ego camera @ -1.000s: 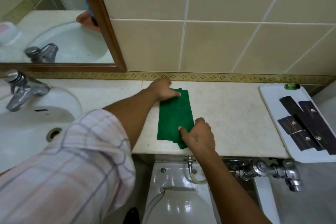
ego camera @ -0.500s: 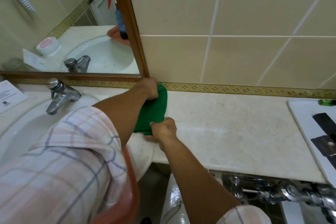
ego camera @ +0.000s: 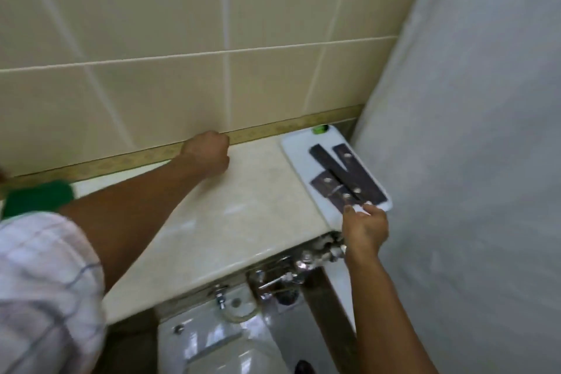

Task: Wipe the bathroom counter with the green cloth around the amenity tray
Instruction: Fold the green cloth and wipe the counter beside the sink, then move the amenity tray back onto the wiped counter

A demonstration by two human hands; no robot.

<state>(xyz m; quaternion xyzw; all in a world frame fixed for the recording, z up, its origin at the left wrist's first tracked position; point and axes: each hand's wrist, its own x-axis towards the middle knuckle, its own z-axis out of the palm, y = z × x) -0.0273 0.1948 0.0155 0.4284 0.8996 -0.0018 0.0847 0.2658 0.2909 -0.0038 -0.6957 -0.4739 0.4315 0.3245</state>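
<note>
The green cloth [ego camera: 39,197] lies bunched on the beige counter [ego camera: 243,222] at the far left, partly hidden behind my left forearm and sleeve. My left hand [ego camera: 206,152] rests as a closed fist on the counter by the wall border, apart from the cloth, with nothing visible in it. The white amenity tray [ego camera: 297,146] sits at the counter's right end, carrying several dark sachets [ego camera: 343,179] and a small green bottle [ego camera: 320,130]. My right hand [ego camera: 364,228] pinches the tray's near corner, thumb on top.
A grey wall [ego camera: 470,161] rises right beside the tray. Chrome flush pipes [ego camera: 288,270] and a white toilet [ego camera: 212,343] sit below the counter's front edge. Tiled wall runs along the back.
Both hands have let go of the green cloth, which stays at the left. My left hand moved right along the wall; my right hand reached to the tray's near corner. The view swung right.
</note>
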